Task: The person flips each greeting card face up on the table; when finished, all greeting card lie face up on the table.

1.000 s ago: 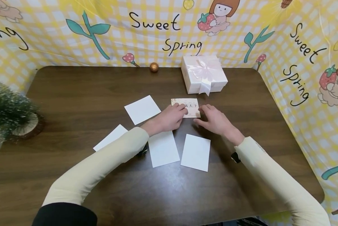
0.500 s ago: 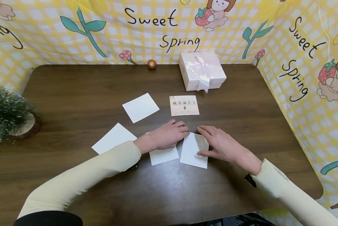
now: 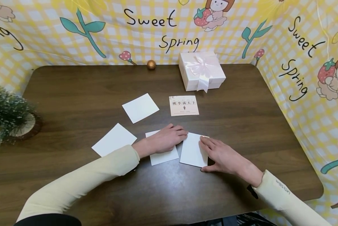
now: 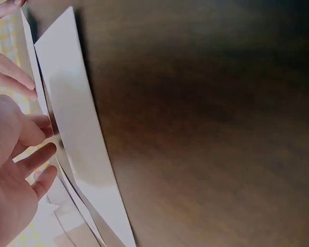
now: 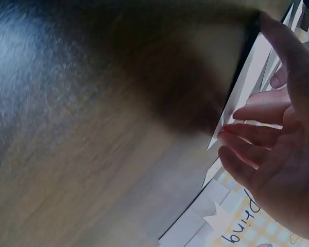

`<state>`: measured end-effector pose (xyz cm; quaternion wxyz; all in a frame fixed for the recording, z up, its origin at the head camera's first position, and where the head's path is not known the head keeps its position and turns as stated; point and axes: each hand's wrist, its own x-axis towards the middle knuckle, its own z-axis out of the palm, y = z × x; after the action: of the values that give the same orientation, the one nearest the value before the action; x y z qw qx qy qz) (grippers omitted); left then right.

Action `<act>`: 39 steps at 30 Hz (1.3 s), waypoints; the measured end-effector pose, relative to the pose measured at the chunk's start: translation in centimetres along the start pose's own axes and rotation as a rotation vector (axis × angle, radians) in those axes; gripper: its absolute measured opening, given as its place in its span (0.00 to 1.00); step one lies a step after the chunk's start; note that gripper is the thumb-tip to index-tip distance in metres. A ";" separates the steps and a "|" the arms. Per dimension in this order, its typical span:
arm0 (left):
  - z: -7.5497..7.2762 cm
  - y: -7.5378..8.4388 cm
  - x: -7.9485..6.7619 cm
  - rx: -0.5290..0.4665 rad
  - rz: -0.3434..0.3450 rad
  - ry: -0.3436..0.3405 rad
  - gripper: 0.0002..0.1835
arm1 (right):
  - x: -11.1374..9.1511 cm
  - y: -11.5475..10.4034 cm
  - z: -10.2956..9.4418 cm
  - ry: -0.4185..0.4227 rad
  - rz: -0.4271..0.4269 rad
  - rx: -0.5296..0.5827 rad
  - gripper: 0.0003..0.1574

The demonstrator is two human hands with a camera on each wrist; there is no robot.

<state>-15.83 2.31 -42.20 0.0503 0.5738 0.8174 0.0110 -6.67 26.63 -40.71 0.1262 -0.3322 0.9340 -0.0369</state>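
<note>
Both hands are at the rightmost blank white card (image 3: pixel 192 150) on the dark wooden table. My left hand (image 3: pixel 168 139) reaches over the white card beside it (image 3: pixel 163 157), with its fingertips right at the upper left corner of the rightmost card. My right hand (image 3: pixel 223 157) lies along the right edge, its fingers on the card's upper right part and its thumb by the lower right corner. In the right wrist view the thumb and fingers of the right hand (image 5: pixel 278 123) are spread along the card's edge. The left hand (image 4: pixel 20 154) shows softly bent fingers close to the cards.
Two more white cards lie to the left, one nearer (image 3: pixel 114 139) and one farther back (image 3: pixel 140 108). A printed card with Chinese characters (image 3: pixel 184 108) lies behind the hands. Further back are a white gift box (image 3: pixel 201 73) and a small brown ball (image 3: pixel 151 65). A frosted miniature tree (image 3: pixel 9 110) stands left.
Both hands have left the printed card and come nearer to the person, to the rightmost white card. In the last half second the right hand has shifted down onto that card's right edge.
</note>
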 end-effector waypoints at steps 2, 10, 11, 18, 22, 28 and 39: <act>0.0 0.0 0.0 -0.001 0.001 0.006 0.22 | 0.0 -0.1 -0.2 -0.003 -0.013 -0.015 0.52; 0.0 -0.3 0.0 -0.034 0.005 0.030 0.24 | -0.4 0.1 -1.1 0.098 -0.179 0.002 0.25; 0.0 -0.4 0.0 -0.044 0.005 0.038 0.24 | -0.5 0.2 -1.2 0.131 -0.210 0.010 0.21; 0.1 -0.7 -0.2 -0.124 0.017 0.099 0.20 | -0.6 1.0 -2.1 0.367 -0.344 -0.004 0.13; 0.1 -0.9 -0.1 -0.177 0.012 0.132 0.17 | -0.4 1.8 -2.7 0.485 -0.369 -0.062 0.10; -0.3 -1.3 -0.1 -0.304 -0.055 0.141 0.16 | 0.6 3.1 -3.7 0.645 -0.343 -0.100 0.22; -4.0 -1.7 0.1 -0.543 -0.117 0.293 0.24 | 2.3 4.0 -6.2 0.555 -0.223 -0.049 0.08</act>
<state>-17.84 1.95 -38.36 0.0840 0.4835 0.8149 0.3083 -12.41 28.19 -35.85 -0.1469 -0.4131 0.8911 -0.1175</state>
